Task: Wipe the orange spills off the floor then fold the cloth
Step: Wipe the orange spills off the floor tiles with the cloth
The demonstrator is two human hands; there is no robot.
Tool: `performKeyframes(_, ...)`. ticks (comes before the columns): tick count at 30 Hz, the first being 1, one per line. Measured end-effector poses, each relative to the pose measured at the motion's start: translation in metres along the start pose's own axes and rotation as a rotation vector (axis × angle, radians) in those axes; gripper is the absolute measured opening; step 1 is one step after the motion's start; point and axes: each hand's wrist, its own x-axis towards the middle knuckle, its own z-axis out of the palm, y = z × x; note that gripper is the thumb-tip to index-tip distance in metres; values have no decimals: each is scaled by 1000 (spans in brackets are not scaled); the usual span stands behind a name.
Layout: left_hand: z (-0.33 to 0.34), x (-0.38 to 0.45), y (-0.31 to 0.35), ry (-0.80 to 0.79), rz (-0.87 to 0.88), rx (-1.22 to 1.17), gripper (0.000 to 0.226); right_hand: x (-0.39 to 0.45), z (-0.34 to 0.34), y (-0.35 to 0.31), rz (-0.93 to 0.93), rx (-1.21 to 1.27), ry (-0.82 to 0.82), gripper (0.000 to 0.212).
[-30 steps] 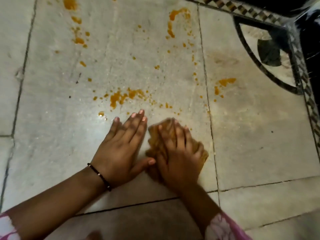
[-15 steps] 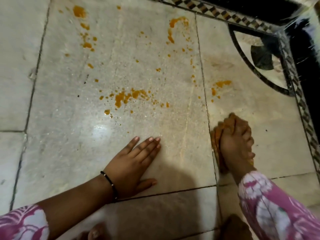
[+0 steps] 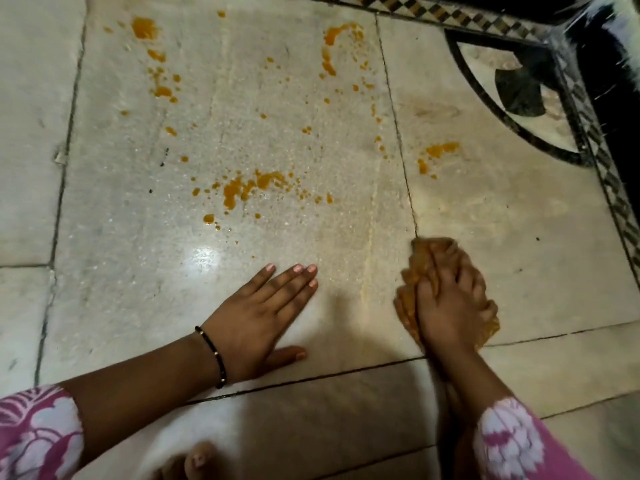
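we look down at a pale stone floor [image 3: 145, 271] where our right hand [image 3: 450, 299] presses a bunched orange-stained cloth [image 3: 408, 292] flat against the tiles, fingers curled over it and gripping it. the cloth sits just right of a tile seam, near the lower right of the view. our left hand [image 3: 256, 320] rests palm down on the floor, fingers straight and spread a little, holding nothing; the two hands are apart, with bare tile between them. a thin dark bracelet [image 3: 213, 355] circles the left wrist, and pink floral sleeves [image 3: 38, 434] show at both lower corners.

the orange spills [image 3: 242, 190] lie farther out from us: a cluster of blotches and drops beyond the left hand, a trail at the upper left, a curved smear at the top centre, and a small patch on the next tile beyond the cloth. a dark patterned border [image 3: 595, 140] with checkered inlay runs along the top and right edges. a bright glare spot lies on the tile just beyond the left hand.
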Motion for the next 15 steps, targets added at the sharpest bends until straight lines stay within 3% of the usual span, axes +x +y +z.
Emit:
performKeyframes(4,-1,-1,-2,7,16,-3,80,77,-10,-43,129,78,-3,55)
performKeyframes(10,-3,-6,-8,34,42,-17,81,49,-7,-109,-413,-49,-53,56)
performKeyframes(12,-11,-15,-19,65,-65,-28,85,12,-2,-97,-527,-113,-33,59)
performKeyframes(15,-29,-28,-40,162,-320,-89,92,-56,8,-75,-461,-141,-24,60)
